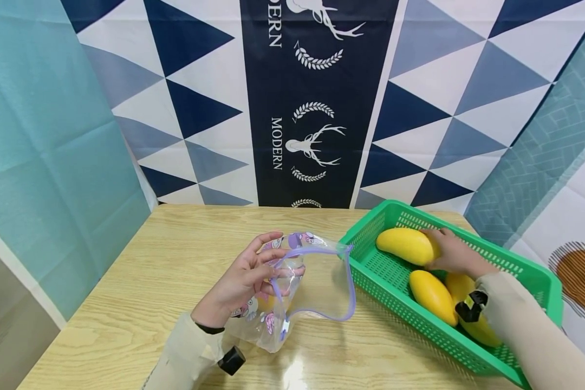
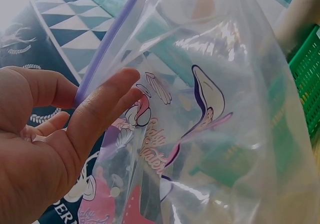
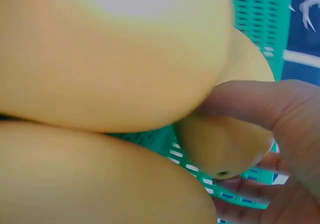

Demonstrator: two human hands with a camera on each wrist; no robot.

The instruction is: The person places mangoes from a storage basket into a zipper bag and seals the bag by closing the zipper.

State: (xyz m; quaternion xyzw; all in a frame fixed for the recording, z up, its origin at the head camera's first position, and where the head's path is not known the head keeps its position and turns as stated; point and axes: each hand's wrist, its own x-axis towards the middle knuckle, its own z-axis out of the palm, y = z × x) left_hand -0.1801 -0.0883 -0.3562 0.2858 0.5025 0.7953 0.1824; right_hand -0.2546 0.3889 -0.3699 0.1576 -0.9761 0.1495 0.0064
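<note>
Between its thumb and fingers, my left hand (image 1: 253, 273) pinches the purple-edged rim of a clear zip bag (image 1: 260, 338). The bag's mouth gapes toward the right, and cartoon prints cover its side (image 2: 210, 99). Something yellow shows through the lower part of the bag. Over in the green basket (image 1: 395, 309), my right hand (image 1: 450, 252) grips one end of a yellow mango (image 1: 404, 245). The right wrist view shows the thumb over this mango (image 3: 215, 144), with the fingers partly hidden behind it. Two more mangoes (image 1: 433, 297) lie nearer in the basket, one partly under my right forearm.
The basket's perforated walls rise around the mangoes, and it stands at an angle on the right of the wooden table (image 1: 127, 303). A patterned cloth (image 1: 312, 86) hangs behind the table, with teal cloth (image 1: 53, 135) on the left side.
</note>
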